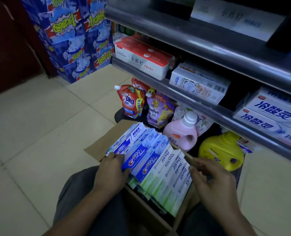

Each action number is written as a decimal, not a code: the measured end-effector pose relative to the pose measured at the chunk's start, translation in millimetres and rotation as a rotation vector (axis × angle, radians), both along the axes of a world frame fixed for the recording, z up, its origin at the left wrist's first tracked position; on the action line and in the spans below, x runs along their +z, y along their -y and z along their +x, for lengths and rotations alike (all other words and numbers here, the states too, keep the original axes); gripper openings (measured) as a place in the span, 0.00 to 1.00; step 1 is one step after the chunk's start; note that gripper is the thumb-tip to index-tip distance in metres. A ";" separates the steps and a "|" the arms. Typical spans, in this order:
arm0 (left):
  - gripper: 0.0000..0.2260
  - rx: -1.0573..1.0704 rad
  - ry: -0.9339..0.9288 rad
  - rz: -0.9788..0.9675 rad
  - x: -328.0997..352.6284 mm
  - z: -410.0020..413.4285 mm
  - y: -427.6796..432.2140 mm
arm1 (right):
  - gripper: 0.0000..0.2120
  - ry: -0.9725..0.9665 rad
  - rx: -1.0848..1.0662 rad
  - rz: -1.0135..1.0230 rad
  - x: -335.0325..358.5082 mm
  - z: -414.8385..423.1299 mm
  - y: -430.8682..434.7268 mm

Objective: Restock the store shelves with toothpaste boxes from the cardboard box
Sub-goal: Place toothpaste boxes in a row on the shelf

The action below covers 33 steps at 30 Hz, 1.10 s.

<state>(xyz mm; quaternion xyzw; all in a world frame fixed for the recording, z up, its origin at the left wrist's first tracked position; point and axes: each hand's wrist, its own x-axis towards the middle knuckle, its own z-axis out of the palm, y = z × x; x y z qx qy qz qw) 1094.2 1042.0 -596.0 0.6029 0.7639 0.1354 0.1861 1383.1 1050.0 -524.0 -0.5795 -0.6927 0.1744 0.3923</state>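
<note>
left hand [110, 169] has its grip closed on a blue toothpaste box [138, 158], can't tell about the right hand [212, 178], so I'd steady the cardboard box [97, 150] and lift straight up

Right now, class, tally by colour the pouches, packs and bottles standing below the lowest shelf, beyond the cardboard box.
Red pouches: 2
Purple pouch: 1
Floral pack, partly hidden: 1
Pink bottle: 1
Yellow bottle: 1
Total: 6
</note>
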 end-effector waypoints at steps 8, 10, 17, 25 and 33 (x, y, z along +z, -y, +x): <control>0.11 0.326 0.748 -0.034 13.8 -17.7 3.5 | 0.16 -0.093 -0.016 -0.210 5.6 -4.0 -3.7; 0.10 0.288 0.939 -0.026 25.5 -16.6 10.8 | 0.19 -0.191 -0.018 -0.284 12.0 -3.9 -10.2; 0.19 -0.034 1.066 -0.108 62.2 13.0 25.0 | 0.29 -0.535 0.155 -0.638 32.1 6.0 -21.9; 0.17 -0.143 1.149 -0.079 60.4 23.0 10.6 | 0.17 -0.837 0.146 -0.631 36.1 52.5 -22.9; 0.24 -0.152 -0.017 -0.025 -1.4 48.0 1.7 | 0.08 -1.019 -0.067 -0.349 46.7 72.3 -25.9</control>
